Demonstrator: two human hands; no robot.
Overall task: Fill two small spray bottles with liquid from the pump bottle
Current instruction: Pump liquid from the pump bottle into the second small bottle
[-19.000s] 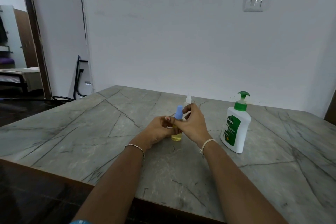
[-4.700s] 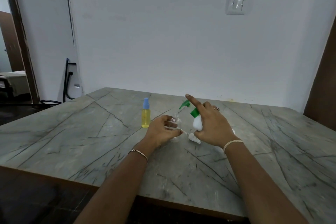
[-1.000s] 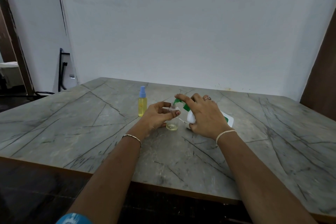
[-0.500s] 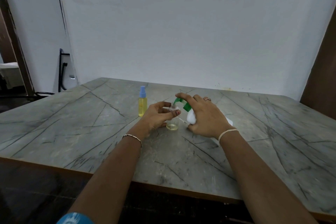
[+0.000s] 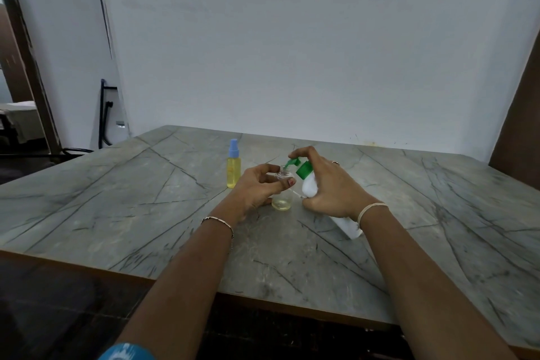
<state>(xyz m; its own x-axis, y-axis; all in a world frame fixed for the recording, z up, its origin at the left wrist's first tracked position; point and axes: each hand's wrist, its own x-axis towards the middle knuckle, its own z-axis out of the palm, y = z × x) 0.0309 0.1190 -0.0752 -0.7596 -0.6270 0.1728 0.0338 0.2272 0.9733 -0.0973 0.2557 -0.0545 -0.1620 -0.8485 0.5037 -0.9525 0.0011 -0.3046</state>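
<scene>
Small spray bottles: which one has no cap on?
The clear bottle in the left hand, barely filled; the yellow-filled bottle keeps its blue cap.

Filled spray bottle (image 5: 233,168) blocks left — table (image 5: 438,213) right side open.

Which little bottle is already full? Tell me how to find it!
Look at the grey table, just behind and left of the two hands. There stands the small spray bottle by itself, untouched. It is full of yellow liquid and wears a blue cap; the clear bottle being filled has no cap.
</scene>
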